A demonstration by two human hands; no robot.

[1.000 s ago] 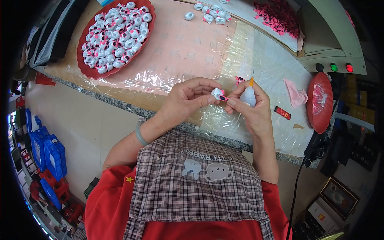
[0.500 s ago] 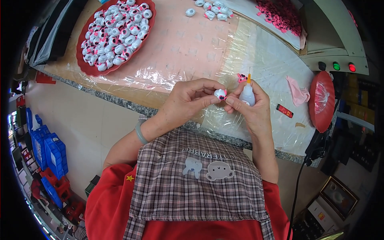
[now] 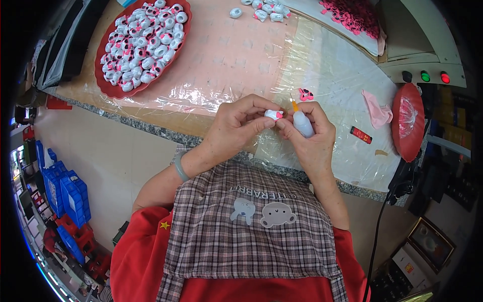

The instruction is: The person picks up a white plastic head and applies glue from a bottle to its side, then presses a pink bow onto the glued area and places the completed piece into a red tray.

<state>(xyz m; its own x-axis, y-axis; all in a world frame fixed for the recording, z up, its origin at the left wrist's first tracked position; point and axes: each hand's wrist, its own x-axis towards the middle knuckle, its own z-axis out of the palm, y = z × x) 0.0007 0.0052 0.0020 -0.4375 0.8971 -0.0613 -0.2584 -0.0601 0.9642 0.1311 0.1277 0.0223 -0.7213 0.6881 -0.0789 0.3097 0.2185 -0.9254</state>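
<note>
My left hand [image 3: 232, 122] pinches a small white toy piece with pink trim [image 3: 272, 114] between thumb and fingers, above the near edge of the workbench. In my right hand [image 3: 317, 137] a small translucent squeeze bottle [image 3: 303, 125] is tucked against the fingers, its orange needle tip [image 3: 295, 106] pointing up and slightly left. The right thumb and a fingertip meet at the toy piece's right end. Just beyond the right hand, a pink-and-black piece [image 3: 305, 94] lies on the plastic-covered surface.
A red scalloped tray [image 3: 107, 92] heaped with white-and-pink pieces [image 3: 143, 48] sits far left. More white pieces [image 3: 271, 9] lie at the back. Pink parts [image 3: 354, 20] are piled back right. A pink cloth [image 3: 377, 113], red lighter-sized object [image 3: 361, 135] and red dish [image 3: 406, 123] are at right.
The white toy piece has been turned, so its dark opening no longer shows. My right hand has shifted slightly left, and the bottle now leans left, its tip away from the pink-and-black piece.
</note>
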